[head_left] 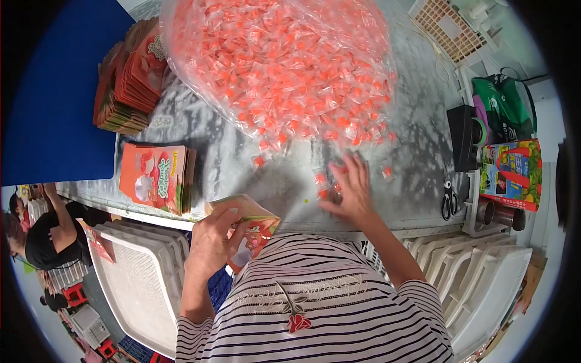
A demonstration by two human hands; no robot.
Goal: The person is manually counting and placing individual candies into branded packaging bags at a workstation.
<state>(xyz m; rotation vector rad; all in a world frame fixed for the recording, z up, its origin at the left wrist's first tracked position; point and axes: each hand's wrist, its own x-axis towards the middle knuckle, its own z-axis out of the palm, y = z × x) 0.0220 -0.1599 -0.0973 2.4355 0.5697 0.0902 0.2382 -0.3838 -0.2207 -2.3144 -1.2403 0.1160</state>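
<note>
My left hand [213,237] grips a red and green printed pouch [257,237] at the table's front edge, its mouth gaping toward the table. Just right of it, my right hand [351,192] lies over the tabletop with fingers apart. Small wrapped orange-red candies [321,178] lie under and beside its fingertips; the fingers partly cover them. Beyond is a large clear plastic bag [290,72] heaped with the same candies, several spilling from its near edge. A single wrapped candy [387,172] sits to the right of my right hand.
A stack of flat pouches [154,175] lies at left, with taller stacks [130,78] behind it. Black scissors [449,199] rest near the right edge. White plastic trays [130,272] stand below the table on both sides. A cream basket [448,27] is at back right.
</note>
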